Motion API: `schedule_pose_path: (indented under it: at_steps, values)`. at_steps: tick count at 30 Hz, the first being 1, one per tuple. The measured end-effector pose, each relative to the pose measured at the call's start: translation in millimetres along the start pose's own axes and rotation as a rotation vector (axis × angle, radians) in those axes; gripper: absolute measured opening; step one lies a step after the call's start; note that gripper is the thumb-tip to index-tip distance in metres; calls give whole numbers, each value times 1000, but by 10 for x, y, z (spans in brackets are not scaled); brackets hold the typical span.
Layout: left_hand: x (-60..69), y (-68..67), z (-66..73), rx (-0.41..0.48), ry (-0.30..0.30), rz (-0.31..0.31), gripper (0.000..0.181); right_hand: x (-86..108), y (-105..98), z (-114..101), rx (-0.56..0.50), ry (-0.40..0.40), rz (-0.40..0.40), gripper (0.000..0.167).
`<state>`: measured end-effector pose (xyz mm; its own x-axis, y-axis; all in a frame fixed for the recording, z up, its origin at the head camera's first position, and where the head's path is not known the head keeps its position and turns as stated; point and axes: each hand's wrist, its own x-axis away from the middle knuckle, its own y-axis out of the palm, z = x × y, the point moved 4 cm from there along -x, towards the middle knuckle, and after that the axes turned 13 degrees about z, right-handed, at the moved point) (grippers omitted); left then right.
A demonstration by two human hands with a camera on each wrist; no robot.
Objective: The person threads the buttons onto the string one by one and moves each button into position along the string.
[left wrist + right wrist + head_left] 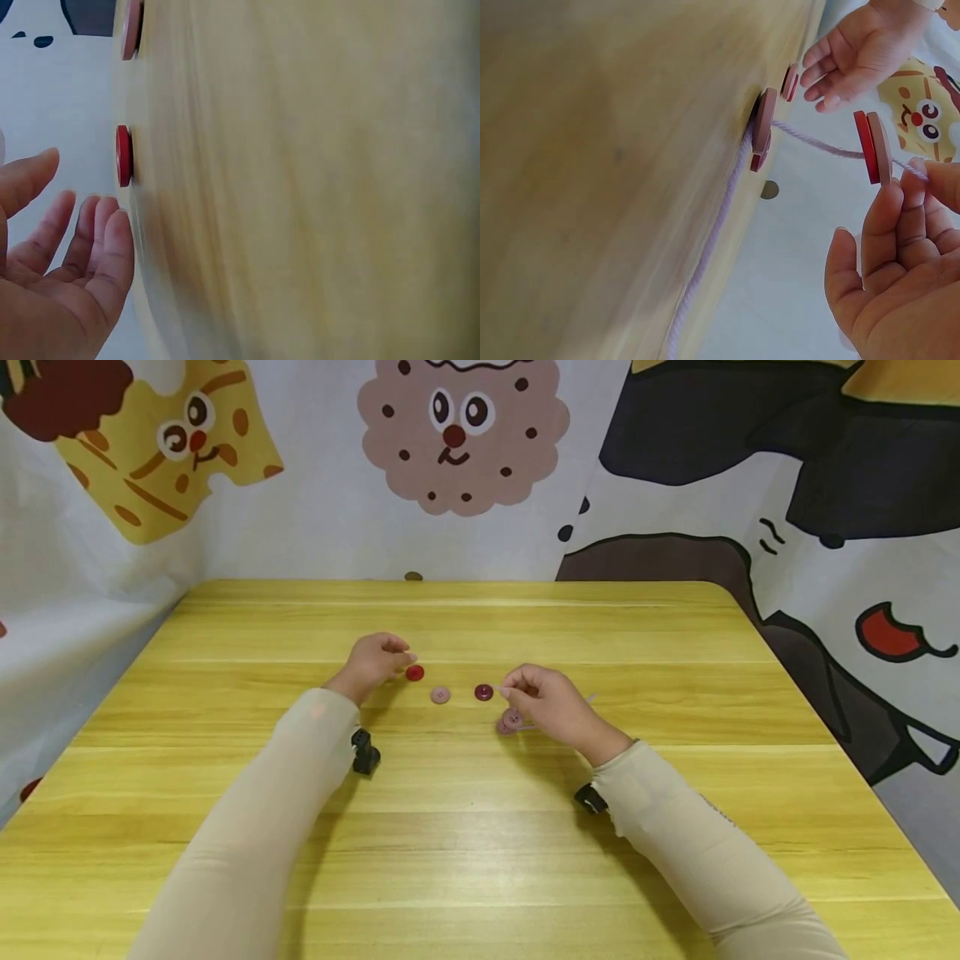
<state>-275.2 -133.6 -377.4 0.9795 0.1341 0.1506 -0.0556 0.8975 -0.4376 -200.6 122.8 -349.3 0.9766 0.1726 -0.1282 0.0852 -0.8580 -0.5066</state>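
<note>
My left hand hovers just above the table beside a red button, its fingers loosely bent and apart, with nothing in them. In the left wrist view a gap shows between the fingertips and that button. With thumb and finger, my right hand pinches the end of a lilac yarn. A red and pink button pair hangs on this yarn close to the fingertips. Further along, the yarn meets a pinkish button low by the table. A dark red button lies near the right fingertips.
Between the hands a pale pink button lies flat on the wood-grain table. The yarn's tail runs under the right hand. Behind the table hangs a white cloth printed with cartoon food. Black camera mounts sit at both wrists.
</note>
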Motion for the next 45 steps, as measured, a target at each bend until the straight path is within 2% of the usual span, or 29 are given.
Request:
schedule_pose_path:
  at_steps: [11, 18, 30, 45]
  values:
    - [-33, 52, 1, -109, 48, -35, 39, 5, -14, -19, 0, -7, -6, 19]
    - [-46, 71, -11, -176, 51, -58, 41, 5, -16, -12, 4, 2, -12, 19]
    - [-10, 110, 38, -264, 83, -85, 42, 7, -20, -3, -4, 6, -23, 19]
    - [-10, 132, 61, -385, 143, -83, 36, 14, -18, -28, -44, 5, -29, 19]
